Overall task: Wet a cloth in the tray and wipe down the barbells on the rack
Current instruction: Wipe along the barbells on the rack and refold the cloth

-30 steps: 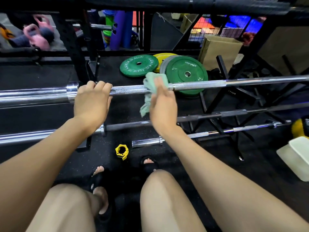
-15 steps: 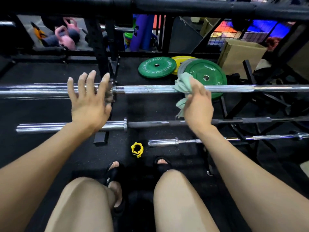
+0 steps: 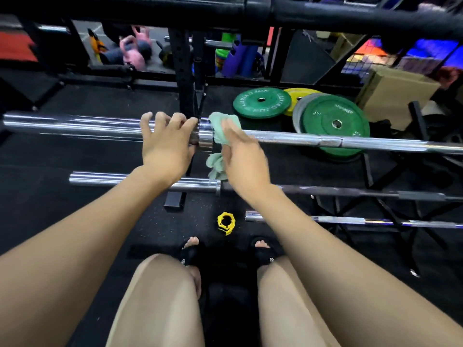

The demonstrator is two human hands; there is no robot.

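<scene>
The wiping is under way on the top barbell (image 3: 313,141), and judging by where the cloth sits, the pass is at the inner end of the shaft, right against the collar (image 3: 205,136). The wetting step looks done, since the cloth is already on steel, though no tray is in view and I cannot tell how damp the cloth is. Two more bars lower down look still to be wiped.

At the left, the thick chrome sleeve (image 3: 72,125) of the top barbell runs in from the frame edge, bright and streaked with reflections. The left hand (image 3: 166,141) rests on its inner end, fingers (image 3: 160,118) draped loosely over the top rather than clenched round it, apparently steadying the bar.

Just right of the collar, the right hand (image 3: 241,156) presses the pale green cloth (image 3: 223,126) onto the shaft, gripping it bunched, with a loose tail hanging below the bar. The shaft beyond it shines evenly out to the right edge, passing in front of green weight plates (image 3: 335,123) on the floor.

Below, the middle barbell (image 3: 350,192) has a chrome sleeve and a darker, duller shaft; the lowest barbell (image 3: 375,221) is thinner and shiny. A yellow clamp collar (image 3: 226,222) lies on the black floor between them.
</scene>
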